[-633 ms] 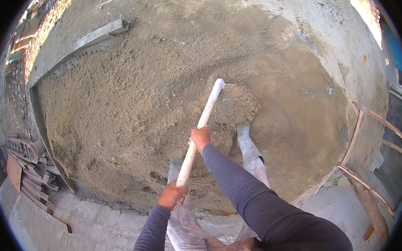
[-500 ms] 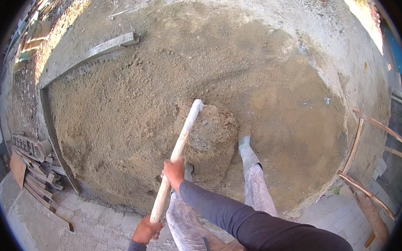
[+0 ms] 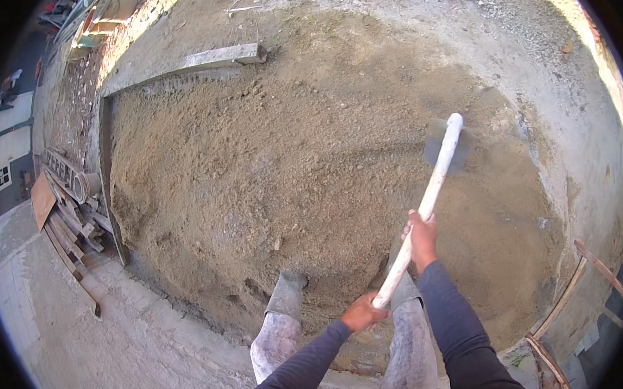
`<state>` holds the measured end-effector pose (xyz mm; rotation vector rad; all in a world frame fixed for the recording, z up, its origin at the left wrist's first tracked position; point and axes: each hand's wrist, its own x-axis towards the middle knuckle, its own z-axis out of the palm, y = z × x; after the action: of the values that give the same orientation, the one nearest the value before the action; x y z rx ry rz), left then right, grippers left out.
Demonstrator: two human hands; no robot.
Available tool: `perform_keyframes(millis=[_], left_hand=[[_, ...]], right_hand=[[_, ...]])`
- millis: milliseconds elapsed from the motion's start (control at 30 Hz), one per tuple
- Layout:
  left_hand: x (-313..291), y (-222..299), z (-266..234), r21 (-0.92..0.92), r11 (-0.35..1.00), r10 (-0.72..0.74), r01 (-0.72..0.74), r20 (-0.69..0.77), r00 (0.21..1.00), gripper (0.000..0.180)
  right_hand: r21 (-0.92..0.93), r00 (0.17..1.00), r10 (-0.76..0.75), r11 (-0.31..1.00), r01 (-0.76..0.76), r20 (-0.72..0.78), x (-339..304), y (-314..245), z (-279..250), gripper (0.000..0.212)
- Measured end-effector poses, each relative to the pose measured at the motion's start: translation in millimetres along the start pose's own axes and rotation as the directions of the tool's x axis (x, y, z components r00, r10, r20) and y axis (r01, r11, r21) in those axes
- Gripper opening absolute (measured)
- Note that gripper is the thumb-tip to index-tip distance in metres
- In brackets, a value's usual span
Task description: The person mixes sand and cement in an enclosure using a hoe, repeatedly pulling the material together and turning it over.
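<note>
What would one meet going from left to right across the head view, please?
Stacked brown wooden boards → left dusty grey boot → bare left hand → bare right hand (both gripping a pale round wooden handle) → thin brown wooden poles.

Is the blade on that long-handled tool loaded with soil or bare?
Bare, as far as the blur shows: the blade is a flat grey patch with nothing heaped on it.
</note>
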<state>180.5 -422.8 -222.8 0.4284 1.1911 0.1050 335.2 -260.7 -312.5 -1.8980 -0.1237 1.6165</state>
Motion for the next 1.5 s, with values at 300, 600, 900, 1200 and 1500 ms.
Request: perform_keyframes(millis=[300, 600, 900, 1200, 1500], left_hand=[[228, 125, -18, -0.563, 0.823, 0.102, 0.074, 0.276, 0.956, 0.037], [-55, 46, -201, -0.544, 0.817, -0.234, 0.191, -0.010, 0.972, 0.024], [-362, 31, -82, 0.014, 0.924, -0.325, 0.381, -0.494, 0.807, 0.025], [-96, -71, 80, -0.166, 0.952, -0.251, 0.258, 0.065, 0.966, 0.047], [108, -58, 83, -0.306, 0.861, -0.253, 0.407, 0.438, 0.863, 0.040]], right_hand=[[-0.594, 0.953, -0.255, 0.797, 0.110, -0.165, 284, -88, -44, 0.022], [-0.429, 0.997, 0.009, 0.902, -0.042, -0.080, 64, 98, 228, 0.049], [0.205, 0.735, 0.350, 0.811, -0.548, 0.581, -284, 73, 194, 0.027], [-0.109, 0.978, 0.152, 0.980, -0.168, -0.145, -95, 98, -80, 0.022], [-0.148, 0.889, 0.039, 0.982, -0.119, -0.456, 103, 138, -227, 0.027]])
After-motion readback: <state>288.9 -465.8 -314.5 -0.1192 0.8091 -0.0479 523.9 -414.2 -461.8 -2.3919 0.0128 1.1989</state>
